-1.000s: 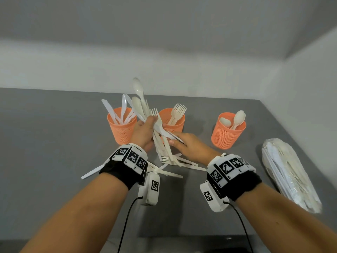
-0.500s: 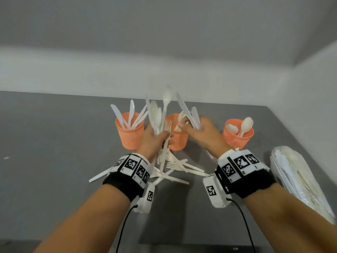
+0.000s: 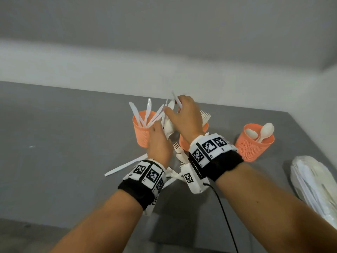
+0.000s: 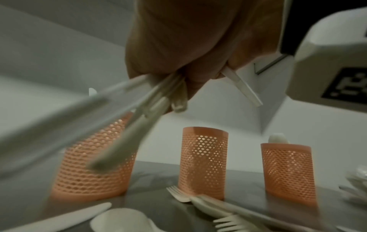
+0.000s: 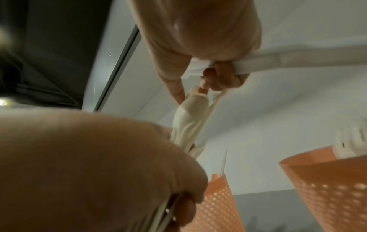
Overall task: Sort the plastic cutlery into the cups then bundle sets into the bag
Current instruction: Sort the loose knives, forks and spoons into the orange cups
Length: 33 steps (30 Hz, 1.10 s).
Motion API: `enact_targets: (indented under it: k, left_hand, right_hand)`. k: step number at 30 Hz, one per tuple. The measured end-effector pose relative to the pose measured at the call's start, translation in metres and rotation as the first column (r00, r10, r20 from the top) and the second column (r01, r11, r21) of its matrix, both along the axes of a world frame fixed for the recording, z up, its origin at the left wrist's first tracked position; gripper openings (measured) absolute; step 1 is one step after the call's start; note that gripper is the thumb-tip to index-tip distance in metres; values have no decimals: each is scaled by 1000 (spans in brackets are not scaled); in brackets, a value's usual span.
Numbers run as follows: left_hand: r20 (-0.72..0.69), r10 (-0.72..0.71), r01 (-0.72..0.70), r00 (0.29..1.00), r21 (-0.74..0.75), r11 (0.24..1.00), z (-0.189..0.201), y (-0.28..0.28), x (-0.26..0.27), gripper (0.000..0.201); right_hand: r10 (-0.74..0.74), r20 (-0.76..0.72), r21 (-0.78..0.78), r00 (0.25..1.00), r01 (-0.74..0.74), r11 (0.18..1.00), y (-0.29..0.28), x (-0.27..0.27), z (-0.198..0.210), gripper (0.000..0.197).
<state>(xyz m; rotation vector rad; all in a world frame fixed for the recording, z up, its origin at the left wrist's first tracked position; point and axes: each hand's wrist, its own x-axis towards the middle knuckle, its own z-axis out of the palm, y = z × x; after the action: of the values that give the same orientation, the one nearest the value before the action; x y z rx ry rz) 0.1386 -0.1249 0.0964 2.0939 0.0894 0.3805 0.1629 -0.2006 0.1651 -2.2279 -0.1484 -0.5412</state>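
My left hand (image 3: 157, 129) grips a bundle of white plastic cutlery (image 3: 168, 123) upright, in front of the left orange cup (image 3: 141, 133), which holds knives. My right hand (image 3: 176, 108) reaches across above it and pinches a white knife (image 3: 176, 101) at the bundle's top. The middle cup (image 3: 205, 126), with forks, is mostly hidden behind my right wrist. The right cup (image 3: 255, 146) holds two spoons. In the left wrist view the bundle's handles (image 4: 164, 95) stick out below my fist. The right wrist view shows the knife (image 5: 258, 62) pinched in my fingertips.
Loose cutlery lies on the grey table (image 3: 63, 143) under my wrists: a knife (image 3: 125, 164) and forks (image 3: 177, 147). A clear bag (image 3: 313, 185) of cutlery lies at the right edge. White walls close the table's far and right sides.
My right hand has risen and crossed left over my left hand, taking hold of a knife at the bundle's top. My left hand has stayed near the knife cup with the bundle.
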Motion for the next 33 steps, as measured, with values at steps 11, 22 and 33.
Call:
enact_targets:
  k: [11,22,33]
  left_hand:
    - [-61,20,-5,998,229,973,-4,18,-1,32]
    - [-136,78,-99,988,-156,983,-16,69,4,20]
    - [-123,46,-97,991,-453,886,-8,89,11,30]
  right_hand:
    - [95,-207,221,974,-48,974,-3,37,23,25]
    - [-162,174,547,971,42,836,-17,75,45,19]
    - [67,101,570,993,-113,814,48,96,7,17]
